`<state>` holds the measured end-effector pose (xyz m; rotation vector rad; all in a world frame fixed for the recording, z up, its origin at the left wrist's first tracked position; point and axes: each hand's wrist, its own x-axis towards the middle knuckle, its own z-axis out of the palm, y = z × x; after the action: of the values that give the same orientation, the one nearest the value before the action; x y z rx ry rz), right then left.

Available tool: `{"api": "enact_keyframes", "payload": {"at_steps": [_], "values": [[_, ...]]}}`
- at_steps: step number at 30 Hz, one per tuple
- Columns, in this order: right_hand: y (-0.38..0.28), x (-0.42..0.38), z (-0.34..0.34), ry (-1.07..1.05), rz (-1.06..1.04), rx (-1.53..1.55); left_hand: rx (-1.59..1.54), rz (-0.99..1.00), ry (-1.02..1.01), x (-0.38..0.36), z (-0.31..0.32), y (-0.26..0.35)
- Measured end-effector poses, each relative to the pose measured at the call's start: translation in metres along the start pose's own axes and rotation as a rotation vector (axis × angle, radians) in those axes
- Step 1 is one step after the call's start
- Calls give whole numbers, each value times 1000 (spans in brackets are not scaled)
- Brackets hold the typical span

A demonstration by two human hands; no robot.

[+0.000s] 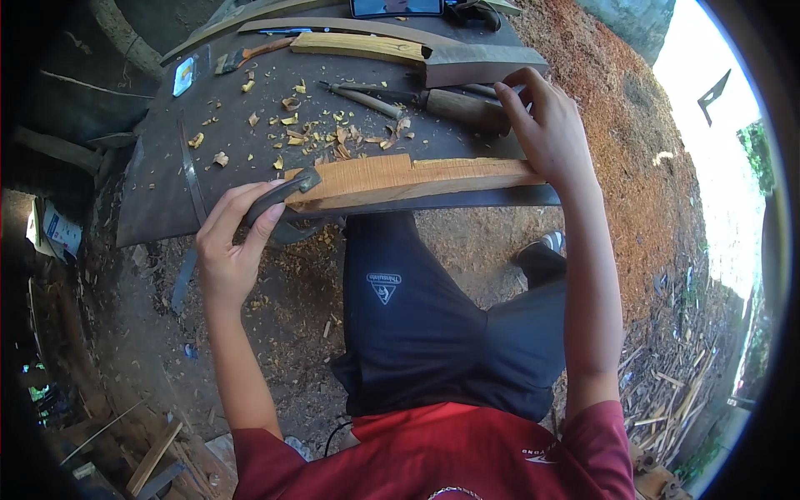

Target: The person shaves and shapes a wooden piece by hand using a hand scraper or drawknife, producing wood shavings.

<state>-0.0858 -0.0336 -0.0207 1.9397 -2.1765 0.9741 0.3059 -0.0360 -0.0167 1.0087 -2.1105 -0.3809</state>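
Observation:
A long, pale orange piece of wood (375, 181) with a stepped top edge lies along the near edge of the dark table. My left hand (232, 242) is closed round the dark metal clamp (285, 193), whose rounded end sits on the wood's left end. At the right, my right hand (542, 121) reaches over the wood with thumb and finger pinched together. Its fingertips are beside a grey block (479, 67) and the butt of a tool with a thick wooden handle (467, 110); I cannot tell what they hold. Left of that handle lies a slim pointed tool (367, 102).
Curled wood shavings (342, 137) litter the table (158, 154). Farther back are a yellowish wood strip (358, 46), a brush (250, 55), long curved strips and a dark screen (396, 7). Sawdust (617, 158) is heaped at the right; offcuts lie on the ground lower left.

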Motion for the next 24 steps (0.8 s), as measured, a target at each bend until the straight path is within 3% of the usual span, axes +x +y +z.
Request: {"api": "enact_keyframes", "payload": {"at_steps": [20, 24], "values": [[3, 1, -1, -50, 12, -16, 244, 361, 96, 14, 19, -16], [1, 1, -2, -61, 26, -10, 316, 408, -24, 18, 6, -18]]}}
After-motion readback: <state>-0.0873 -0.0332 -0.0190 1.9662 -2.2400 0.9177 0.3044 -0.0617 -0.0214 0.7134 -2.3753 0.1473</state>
